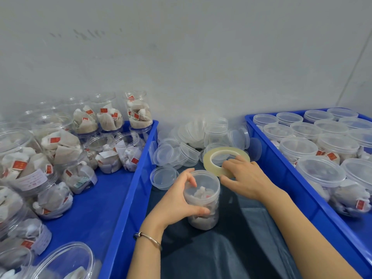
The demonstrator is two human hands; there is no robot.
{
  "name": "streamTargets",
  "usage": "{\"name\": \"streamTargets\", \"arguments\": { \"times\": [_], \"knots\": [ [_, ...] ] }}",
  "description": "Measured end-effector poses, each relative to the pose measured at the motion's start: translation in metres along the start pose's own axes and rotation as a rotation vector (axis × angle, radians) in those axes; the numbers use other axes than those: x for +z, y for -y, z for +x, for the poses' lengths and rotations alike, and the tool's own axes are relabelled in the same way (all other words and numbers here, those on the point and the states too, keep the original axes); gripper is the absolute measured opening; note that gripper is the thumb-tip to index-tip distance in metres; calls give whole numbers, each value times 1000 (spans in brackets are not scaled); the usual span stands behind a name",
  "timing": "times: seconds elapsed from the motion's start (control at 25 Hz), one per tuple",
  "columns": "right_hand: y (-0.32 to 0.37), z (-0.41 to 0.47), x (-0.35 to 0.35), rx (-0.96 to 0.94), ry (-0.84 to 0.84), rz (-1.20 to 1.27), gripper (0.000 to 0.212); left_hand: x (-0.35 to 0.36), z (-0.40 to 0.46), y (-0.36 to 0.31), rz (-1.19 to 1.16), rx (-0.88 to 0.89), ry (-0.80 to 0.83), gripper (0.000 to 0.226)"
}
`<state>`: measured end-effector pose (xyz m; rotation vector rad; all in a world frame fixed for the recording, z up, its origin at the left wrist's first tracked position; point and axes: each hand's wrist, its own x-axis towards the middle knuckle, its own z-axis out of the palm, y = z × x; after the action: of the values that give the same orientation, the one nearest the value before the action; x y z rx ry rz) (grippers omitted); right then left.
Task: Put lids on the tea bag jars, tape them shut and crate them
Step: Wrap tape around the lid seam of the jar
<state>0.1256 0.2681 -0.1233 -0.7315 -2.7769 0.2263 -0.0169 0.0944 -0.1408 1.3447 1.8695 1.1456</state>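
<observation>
A clear plastic jar [203, 200] of tea bags stands upright on the dark cloth between two blue crates, with a clear lid on top. My left hand [177, 200] grips its side, thumb low and fingers at the lid's rim. Just right of the jar, my right hand [244, 177] holds a roll of clear tape [213, 158], fingers curled over its near edge. The roll is tilted and sits close to the jar's lid.
A pile of loose clear lids [181, 150] lies behind the jar. The left blue crate [128, 190] holds several unlidded jars of tea bags. The right blue crate [281, 174] holds several lidded jars. A grey wall rises behind.
</observation>
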Motion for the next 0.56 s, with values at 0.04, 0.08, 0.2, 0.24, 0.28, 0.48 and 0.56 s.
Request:
{"name": "streamTargets", "arguments": {
  "times": [0.04,0.08,0.2,0.24,0.28,0.48,0.56],
  "knots": [
    [0,0,0,-1,7,3,26,-1,0,-6,97,0,10,56],
    [0,0,0,-1,13,5,27,-2,1,-12,190,-7,20,56],
    [-2,-2,-1,-12,17,-5,28,-3,3,-35,482,-78,62,53],
    [-2,-3,0,-18,14,-7,28,-1,6,-44,586,-125,68,55],
    [-2,-3,0,-23,9,-8,28,5,9,-51,675,-186,62,62],
    [-7,-6,-6,-69,-33,11,27,34,18,-59,758,-239,-142,68],
    [-15,-11,-12,-44,-70,56,31,18,20,-53,603,-218,-72,60]
  ]
}}
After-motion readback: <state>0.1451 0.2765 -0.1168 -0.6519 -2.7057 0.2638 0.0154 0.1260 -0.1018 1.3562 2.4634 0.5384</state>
